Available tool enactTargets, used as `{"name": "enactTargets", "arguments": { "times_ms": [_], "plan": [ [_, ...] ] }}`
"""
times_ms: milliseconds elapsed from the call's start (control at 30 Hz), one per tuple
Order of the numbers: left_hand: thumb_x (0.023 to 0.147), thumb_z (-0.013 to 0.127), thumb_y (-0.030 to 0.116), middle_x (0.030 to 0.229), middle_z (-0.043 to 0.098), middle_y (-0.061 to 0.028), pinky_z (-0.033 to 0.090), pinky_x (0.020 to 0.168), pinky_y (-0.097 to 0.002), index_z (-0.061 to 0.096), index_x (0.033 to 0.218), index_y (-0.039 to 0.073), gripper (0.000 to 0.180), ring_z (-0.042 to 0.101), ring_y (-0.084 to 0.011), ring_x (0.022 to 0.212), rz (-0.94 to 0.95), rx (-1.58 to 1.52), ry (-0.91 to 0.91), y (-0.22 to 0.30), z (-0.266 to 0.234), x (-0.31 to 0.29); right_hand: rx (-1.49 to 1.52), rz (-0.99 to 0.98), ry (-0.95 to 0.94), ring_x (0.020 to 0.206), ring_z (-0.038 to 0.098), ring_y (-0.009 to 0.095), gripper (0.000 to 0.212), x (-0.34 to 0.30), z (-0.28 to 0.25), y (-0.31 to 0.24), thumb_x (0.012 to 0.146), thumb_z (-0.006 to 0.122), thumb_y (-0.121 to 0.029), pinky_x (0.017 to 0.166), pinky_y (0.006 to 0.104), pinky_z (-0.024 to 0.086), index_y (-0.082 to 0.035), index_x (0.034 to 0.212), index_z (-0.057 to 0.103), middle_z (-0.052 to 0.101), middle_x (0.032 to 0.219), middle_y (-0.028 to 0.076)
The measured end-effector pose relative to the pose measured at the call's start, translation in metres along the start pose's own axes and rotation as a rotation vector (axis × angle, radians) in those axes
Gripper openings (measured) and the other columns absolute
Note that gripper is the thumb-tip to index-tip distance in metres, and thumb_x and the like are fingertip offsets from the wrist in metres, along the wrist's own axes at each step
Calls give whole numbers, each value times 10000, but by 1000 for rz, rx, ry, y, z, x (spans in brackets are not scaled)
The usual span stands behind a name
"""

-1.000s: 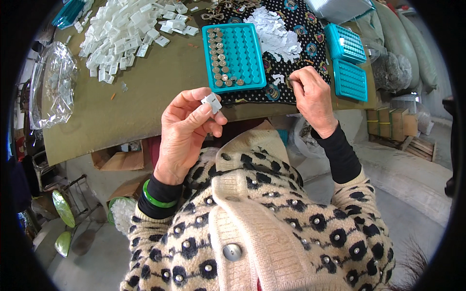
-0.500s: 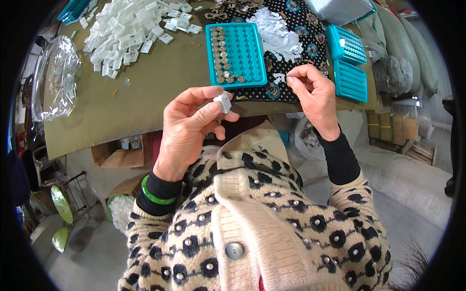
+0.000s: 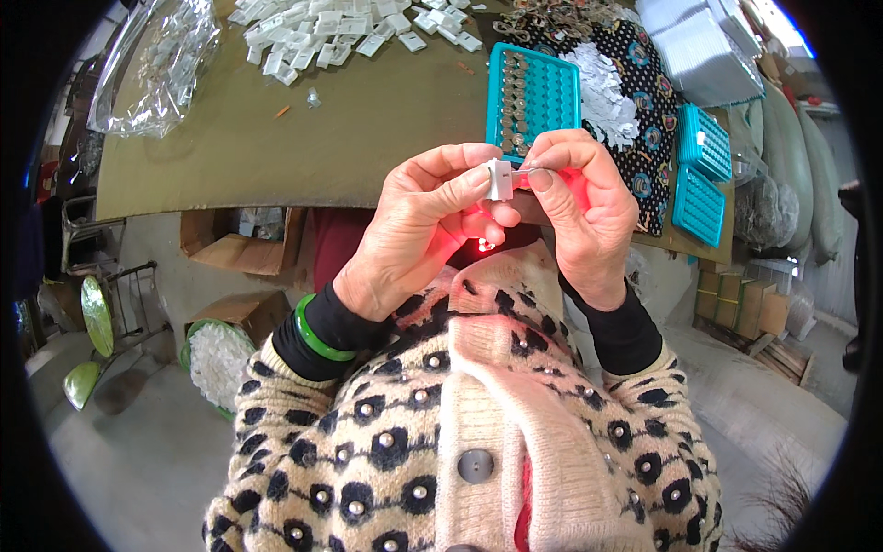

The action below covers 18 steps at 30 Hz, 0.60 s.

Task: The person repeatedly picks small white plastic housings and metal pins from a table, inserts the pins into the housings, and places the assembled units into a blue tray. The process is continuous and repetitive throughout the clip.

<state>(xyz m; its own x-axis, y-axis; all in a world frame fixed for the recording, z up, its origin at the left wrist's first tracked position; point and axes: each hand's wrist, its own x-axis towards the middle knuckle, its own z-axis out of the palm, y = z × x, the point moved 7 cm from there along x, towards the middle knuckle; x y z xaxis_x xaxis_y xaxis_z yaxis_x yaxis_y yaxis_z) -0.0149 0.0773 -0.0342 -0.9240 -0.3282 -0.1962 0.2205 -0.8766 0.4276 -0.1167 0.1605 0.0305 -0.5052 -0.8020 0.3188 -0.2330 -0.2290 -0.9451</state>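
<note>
My left hand (image 3: 414, 207) grips a small white plastic case (image 3: 499, 180) between thumb and fingers, with a small slot showing on its face. From the other side, my right hand (image 3: 589, 216) pinches a thin strip (image 3: 523, 172) whose end meets the case; whether it is inside the slot I cannot tell. A red light (image 3: 486, 245) glows below the case and tints the fingers and cardigan. Just beyond the hands lies a teal tray (image 3: 560, 97) with round silvery button cells (image 3: 511, 99) along its left columns.
White plastic cases (image 3: 326, 32) lie heaped at the far left, beside a clear plastic bag (image 3: 161, 74). White slips (image 3: 602, 97) cover part of a patterned cloth (image 3: 655, 156). More teal trays (image 3: 699, 204) stand on the right. The table edge runs just under my hands.
My right hand has come from the white slips to the case in my left hand, bringing a thin strip. A red glow has appeared. The view has shifted, so the table sits higher and farther right.
</note>
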Motion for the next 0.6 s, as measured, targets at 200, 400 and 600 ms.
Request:
{"name": "enactTargets", "arguments": {
  "times_ms": [200,400,600],
  "plan": [
    [958,605,97,933,682,-137,580,583,-318,621,1153,0,219,687,-213,759,-16,-67,0,1,-5,-2,-199,-64,-50,815,570,117,70,4,10,-3,940,614,-28,755,247,480,11,954,559,572,955,72],
    [945,624,75,942,682,-144,593,603,-332,612,1133,-24,213,703,-238,775,-34,-128,-47,5,-9,-1,-233,-50,-62,808,581,125,68,8,13,-1,934,617,-36,732,262,492,4,947,562,591,935,73],
    [959,603,112,915,686,-144,585,619,-330,627,1150,-3,224,683,-216,710,-25,-93,-5,6,-14,-2,-100,57,-49,823,577,110,74,8,17,5,931,625,-34,746,256,490,7,949,566,594,950,62]
  ]
}}
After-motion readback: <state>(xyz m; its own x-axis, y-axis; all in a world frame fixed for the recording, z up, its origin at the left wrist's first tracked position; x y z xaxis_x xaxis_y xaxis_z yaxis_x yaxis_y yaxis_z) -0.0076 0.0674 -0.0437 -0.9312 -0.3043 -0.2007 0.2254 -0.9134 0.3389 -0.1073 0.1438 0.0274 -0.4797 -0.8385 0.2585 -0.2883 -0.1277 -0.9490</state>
